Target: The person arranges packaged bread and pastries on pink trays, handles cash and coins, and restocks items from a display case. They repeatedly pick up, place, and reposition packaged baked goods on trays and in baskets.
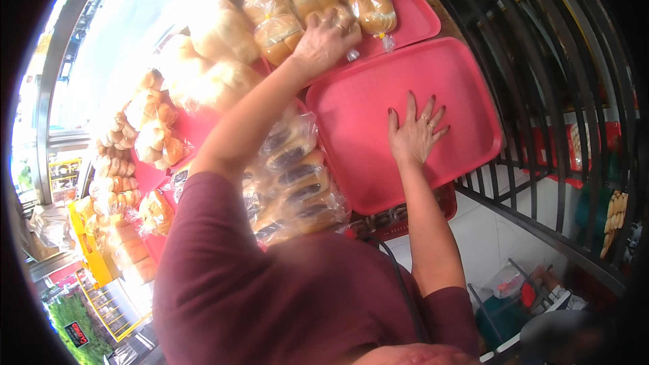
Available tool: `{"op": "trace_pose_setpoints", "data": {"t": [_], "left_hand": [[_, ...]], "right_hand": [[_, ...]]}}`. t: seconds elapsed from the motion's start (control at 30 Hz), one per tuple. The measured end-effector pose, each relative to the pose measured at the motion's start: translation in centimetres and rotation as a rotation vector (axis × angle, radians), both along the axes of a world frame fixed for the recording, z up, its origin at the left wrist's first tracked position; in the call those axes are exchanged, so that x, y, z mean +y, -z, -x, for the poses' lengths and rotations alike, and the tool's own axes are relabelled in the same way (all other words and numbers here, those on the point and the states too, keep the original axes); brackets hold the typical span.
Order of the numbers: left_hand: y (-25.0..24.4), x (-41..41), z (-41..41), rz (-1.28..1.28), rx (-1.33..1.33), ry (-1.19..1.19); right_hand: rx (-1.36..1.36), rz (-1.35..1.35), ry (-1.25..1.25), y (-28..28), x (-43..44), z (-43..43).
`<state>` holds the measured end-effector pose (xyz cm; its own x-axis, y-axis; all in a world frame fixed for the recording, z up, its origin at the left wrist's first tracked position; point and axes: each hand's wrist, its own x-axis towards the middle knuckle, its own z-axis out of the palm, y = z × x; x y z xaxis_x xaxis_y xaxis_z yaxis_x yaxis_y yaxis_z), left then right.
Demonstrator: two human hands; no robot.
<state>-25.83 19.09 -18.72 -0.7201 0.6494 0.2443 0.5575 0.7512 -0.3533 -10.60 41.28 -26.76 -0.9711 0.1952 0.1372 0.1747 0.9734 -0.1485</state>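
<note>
In the head view, my left hand [327, 40] reaches to the upper middle, its fingers curled over a bagged bread loaf [338, 14] and slightly blurred. Beside it lies another bread in clear plastic [374, 10] with a yellow tie, on a pink tray [418, 15]. My right hand [416, 134] rests palm down with fingers spread on a second pink tray [355, 126]; it holds nothing. Left of this tray are long, dark-topped breads in clear bags [304, 172], partly hidden by my left arm.
More bagged loaves [279, 35] and buns [157, 142] stand at the upper left and left, some washed out by glare. A yellow crate [94, 258] is at the far left. Dark metal bars [537, 86] run along the right. Part of a person [550, 284] shows at the lower right.
</note>
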Motion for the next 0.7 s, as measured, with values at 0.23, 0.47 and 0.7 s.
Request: {"op": "trace_pose_setpoints", "data": {"t": [0.23,0.47,0.7], "left_hand": [[-4.5,-2.4,4.8,-0.754,-0.211,-0.201],[-3.8,-1.6,7.8,-0.360,0.179,-0.275],[-4.3,-0.1,7.4,-0.236,-0.065,-0.375]], "right_hand": [[0.023,0.001,-0.001,0.1,0.2,0.0],[0.028,0.001,-0.002,0.2,0.3,0.0],[0.019,0.016,0.004,0.2,0.2,0.1]]}}
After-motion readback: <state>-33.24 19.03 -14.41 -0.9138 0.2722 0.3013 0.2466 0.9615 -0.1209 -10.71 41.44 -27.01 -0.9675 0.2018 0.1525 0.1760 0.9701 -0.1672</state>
